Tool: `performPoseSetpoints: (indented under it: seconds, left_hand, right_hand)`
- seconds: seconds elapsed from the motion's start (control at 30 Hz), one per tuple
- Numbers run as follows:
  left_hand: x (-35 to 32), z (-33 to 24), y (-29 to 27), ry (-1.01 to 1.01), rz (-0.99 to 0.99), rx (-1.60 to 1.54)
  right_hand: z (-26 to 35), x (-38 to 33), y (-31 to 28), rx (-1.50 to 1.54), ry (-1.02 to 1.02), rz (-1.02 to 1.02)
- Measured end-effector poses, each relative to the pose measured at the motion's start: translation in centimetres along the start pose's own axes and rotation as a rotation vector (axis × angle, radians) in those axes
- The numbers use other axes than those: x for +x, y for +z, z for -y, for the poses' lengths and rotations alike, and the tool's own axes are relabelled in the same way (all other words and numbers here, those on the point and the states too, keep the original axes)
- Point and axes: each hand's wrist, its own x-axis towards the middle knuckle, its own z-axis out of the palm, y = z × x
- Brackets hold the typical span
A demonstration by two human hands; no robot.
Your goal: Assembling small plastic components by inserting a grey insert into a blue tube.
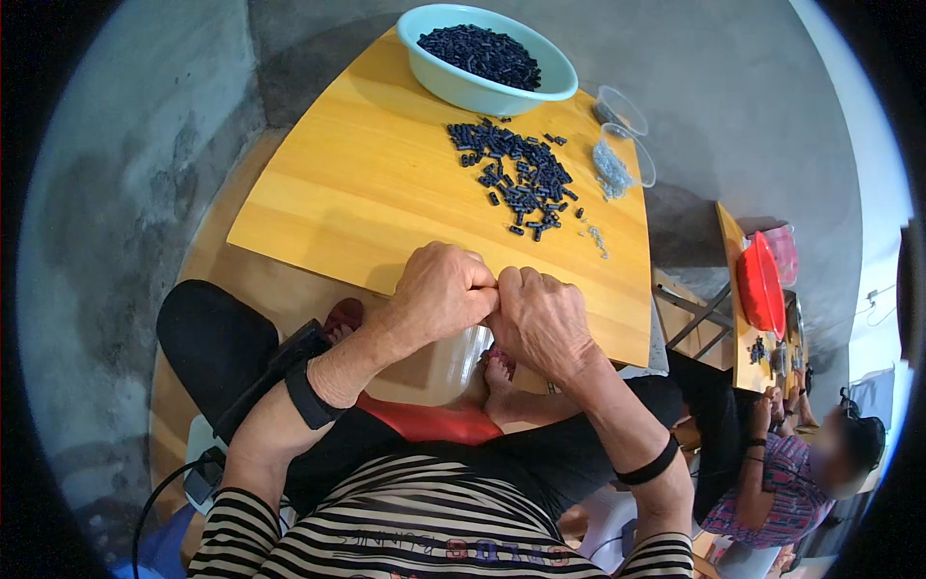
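At the near edge of the yellow wooden table (338, 183), my left hand (439, 289) and my right hand (542, 318) meet, fingertips pinched against each other. Whatever sits between the fingers is hidden by the knuckles. Beyond them lies a loose pile of small black cylindrical pieces (531, 179). A few tiny clear pieces (598, 241) are scattered to its right. More black pieces (477, 55) fill a pale blue basin (453, 89) at the table's far side. On the right edge, a tipped clear plastic cup (643, 159) spills small clear pieces.
Behind that cup stands another clear cup (627, 108) with dark contents. A grey wall (733, 96) rises behind the table. To the right, a co-worker (781, 482) sits at another table carrying a red basin (760, 280) and black pieces. A red surface (424, 422) shows between my legs.
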Motion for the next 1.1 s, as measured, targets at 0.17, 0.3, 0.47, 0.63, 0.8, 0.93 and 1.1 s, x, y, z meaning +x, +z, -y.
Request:
performPoseSetpoints:
  seconds: [0.17, 0.3, 0.47, 0.63, 0.8, 0.93, 1.1]
  left_hand:
    - [0.6, 0.9, 0.0, 0.115, 0.013, 0.11]
    - [1.3, 1.5, 0.1, 0.192, -0.024, 0.164]
    - [1.9, 1.9, 0.6, 0.246, -0.036, 0.21]
    - [2.3, 2.0, 0.6, 0.198, 0.013, 0.185]
    - [2.6, 2.2, 0.9, 0.142, 0.07, 0.239]
    - [2.6, 1.7, 0.9, 0.114, 0.075, 0.241]
    - [2.8, 1.6, 1.0, 0.115, 0.069, 0.242]
  right_hand:
    - [-0.6, 0.3, 0.9, 0.003, -0.006, -0.011]
    - [-1.6, 0.8, 1.7, 0.042, -0.049, -0.067]
    - [-1.8, 0.6, 2.5, 0.055, -0.027, -0.094]
    - [-2.2, 0.4, 3.5, 0.108, -0.013, -0.101]
    - [-2.3, 0.2, 4.1, 0.147, -0.003, -0.118]
    - [-2.0, 0.0, 4.3, 0.142, 0.045, -0.046]
    - [-2.1, -0.2, 4.8, 0.167, 0.047, -0.08]
